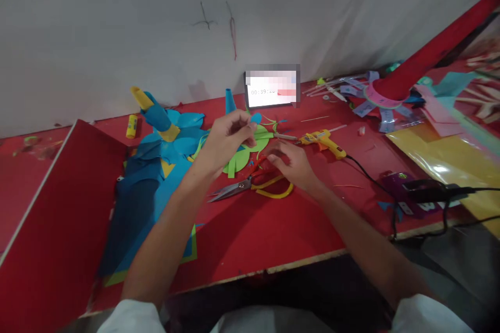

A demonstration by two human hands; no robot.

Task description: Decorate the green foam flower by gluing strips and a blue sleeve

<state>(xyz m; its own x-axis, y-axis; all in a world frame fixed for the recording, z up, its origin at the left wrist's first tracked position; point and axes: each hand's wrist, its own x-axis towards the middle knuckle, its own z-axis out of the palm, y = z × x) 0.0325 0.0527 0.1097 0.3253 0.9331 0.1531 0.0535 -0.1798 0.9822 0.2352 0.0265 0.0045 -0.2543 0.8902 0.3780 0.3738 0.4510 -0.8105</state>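
Note:
My left hand (234,135) is raised over the middle of the red table, its fingers pinched on a small blue piece (256,118). Green petal-shaped cutouts (238,160) lie beneath it. To the right, my right hand (287,158) hovers above the scissors' handles with its thumb and fingers curled close together; whether anything is between them is too small to tell. The scissors (242,185) have yellow and red handles and their blades point left. A yellow glue gun (324,141) lies beyond my right hand, its tip toward the green cutouts.
Blue petals and sheets (172,140) spread at the left beside an upright red board (66,218). A glue stick (132,126) lies behind them. A lit screen (271,88) leans on the wall. Black cable, a purple box (410,195) and yellow film (437,161) occupy the right.

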